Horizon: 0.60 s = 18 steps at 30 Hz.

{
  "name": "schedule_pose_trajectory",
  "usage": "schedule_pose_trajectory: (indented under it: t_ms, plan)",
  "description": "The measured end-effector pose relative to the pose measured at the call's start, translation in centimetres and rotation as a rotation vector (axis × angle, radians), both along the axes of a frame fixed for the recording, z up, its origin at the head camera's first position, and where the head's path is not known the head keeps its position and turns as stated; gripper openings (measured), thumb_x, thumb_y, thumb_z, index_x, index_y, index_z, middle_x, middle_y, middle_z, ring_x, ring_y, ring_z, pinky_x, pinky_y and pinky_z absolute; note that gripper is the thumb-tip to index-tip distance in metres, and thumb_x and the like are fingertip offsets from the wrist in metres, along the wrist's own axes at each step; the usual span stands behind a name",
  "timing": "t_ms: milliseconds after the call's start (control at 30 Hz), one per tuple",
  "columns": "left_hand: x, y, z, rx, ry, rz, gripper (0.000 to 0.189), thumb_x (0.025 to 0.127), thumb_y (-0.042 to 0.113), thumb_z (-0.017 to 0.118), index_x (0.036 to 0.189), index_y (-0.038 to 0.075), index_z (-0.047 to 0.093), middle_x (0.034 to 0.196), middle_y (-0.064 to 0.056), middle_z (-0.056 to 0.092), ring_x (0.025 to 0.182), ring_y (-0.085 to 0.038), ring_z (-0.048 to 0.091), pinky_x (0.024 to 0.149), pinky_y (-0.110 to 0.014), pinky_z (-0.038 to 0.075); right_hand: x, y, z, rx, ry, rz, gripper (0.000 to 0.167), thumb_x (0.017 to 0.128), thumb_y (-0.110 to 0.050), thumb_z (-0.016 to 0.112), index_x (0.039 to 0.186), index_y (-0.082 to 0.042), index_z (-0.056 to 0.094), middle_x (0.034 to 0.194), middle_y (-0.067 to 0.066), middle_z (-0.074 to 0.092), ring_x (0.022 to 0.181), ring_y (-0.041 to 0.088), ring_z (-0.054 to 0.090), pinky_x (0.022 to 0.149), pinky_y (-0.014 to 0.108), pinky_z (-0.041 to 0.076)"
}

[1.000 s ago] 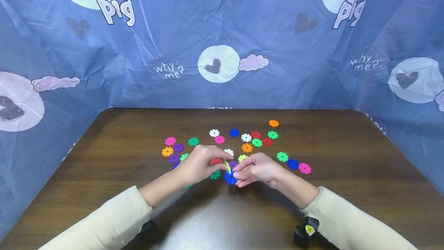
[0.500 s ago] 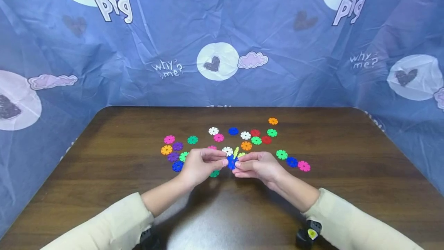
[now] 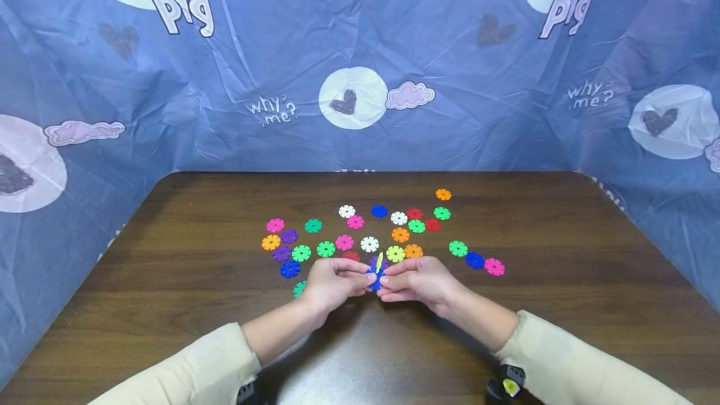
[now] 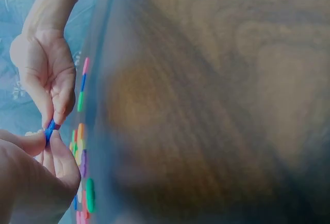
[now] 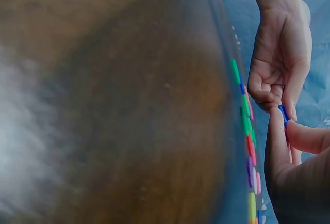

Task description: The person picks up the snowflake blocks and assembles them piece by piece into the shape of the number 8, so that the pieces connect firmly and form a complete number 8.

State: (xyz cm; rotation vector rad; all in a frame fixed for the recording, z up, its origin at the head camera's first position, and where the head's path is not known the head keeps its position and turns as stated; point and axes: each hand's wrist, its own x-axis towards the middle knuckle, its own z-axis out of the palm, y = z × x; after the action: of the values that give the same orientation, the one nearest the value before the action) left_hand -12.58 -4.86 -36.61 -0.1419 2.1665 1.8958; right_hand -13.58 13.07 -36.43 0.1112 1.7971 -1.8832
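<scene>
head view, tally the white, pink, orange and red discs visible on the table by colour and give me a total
White discs: 3
Pink discs: 4
Orange discs: 4
Red discs: 3, one partly hidden by the left hand
Total: 14

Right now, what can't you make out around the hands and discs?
Head: whether the yellow disc and blue disc are joined; the left hand and right hand cover parts.
Head: much of the purple disc, behind the held discs.
Left wrist: part of the left hand, cut off by the left edge.
Right wrist: faces of the scattered discs, seen edge-on.
</scene>
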Motion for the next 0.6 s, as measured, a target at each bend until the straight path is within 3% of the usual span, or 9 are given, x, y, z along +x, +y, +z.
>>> schedule_pose_trajectory:
  t_ms: [200, 367, 600]
  plan:
    - [0.5, 0.1, -0.3, 0.001, -0.011, -0.005, 0.020, 0.082, 0.006, 0.074, 0.097, -0.006, 0.071, 0.083, -0.015, 0.075, 0.067, -0.009, 0.068, 0.072, -0.030, 0.061, 0.5, 0.0, -0.4, -0.013, 0.006, 0.018, 0.030, 0.089, 0.003, 0.061, 0.113, 0.018, 0.054, 0.080, 0.007, 0.074, 0.074, 0.013, 0.072, 0.077, 0.031, 0.061]
    - [0.2, 0.0, -0.2, 0.007, 0.002, 0.003, 0.019, 0.082, 0.006, 0.073, 0.096, -0.006, 0.071, 0.080, -0.014, 0.074, 0.067, -0.009, 0.068, 0.071, -0.029, 0.061, 0.3, 0.4, -0.1, 0.014, 0.023, 0.042, 0.031, 0.089, 0.000, 0.063, 0.114, 0.017, 0.056, 0.082, 0.007, 0.074, 0.076, 0.014, 0.073, 0.080, 0.033, 0.060]
    - [-0.5, -0.7, -0.3, 0.021, 0.000, 0.063, 0.016, 0.082, 0.003, 0.073, 0.095, -0.005, 0.070, 0.078, -0.009, 0.074, 0.064, -0.008, 0.066, 0.070, -0.028, 0.061, -1.2, 3.7, 0.6, 0.169, 0.129, 0.040, 0.042, 0.090, -0.007, 0.066, 0.123, 0.015, 0.054, 0.102, 0.017, 0.074, 0.085, 0.015, 0.072, 0.083, 0.034, 0.060]
